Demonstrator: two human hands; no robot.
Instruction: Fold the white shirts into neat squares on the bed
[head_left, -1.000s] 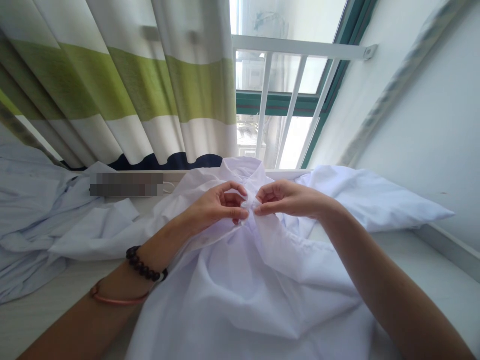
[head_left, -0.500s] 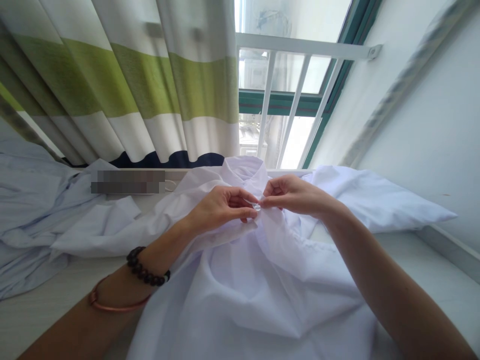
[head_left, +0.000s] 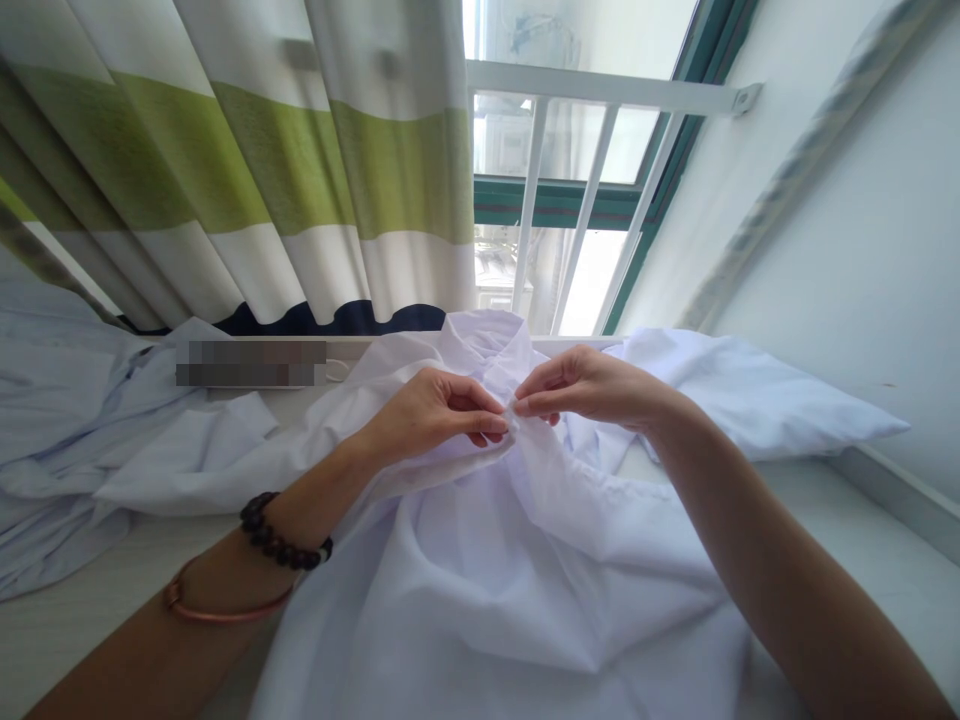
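Observation:
A white shirt (head_left: 487,560) lies spread on the pale tabletop (head_left: 82,630), collar (head_left: 487,335) toward the window. My left hand (head_left: 435,415) pinches the shirt's front edge just below the collar. My right hand (head_left: 592,385) pinches the opposite edge, fingertips almost touching those of the left hand. Both hands are closed on the fabric. Whatever small thing sits between the fingertips is hidden. My left wrist wears a dark bead bracelet (head_left: 281,535) and a copper bangle (head_left: 217,605).
A pile of pale blue cloth (head_left: 67,440) lies at the left of the table. A green, white and navy striped curtain (head_left: 247,170) hangs behind it. A barred window (head_left: 577,190) is straight ahead, and a white wall (head_left: 847,260) closes the right side.
My fingertips have shifted slightly on the shirt front, staying pinched together below the collar. The small clear button seen between them half a second ago is now covered.

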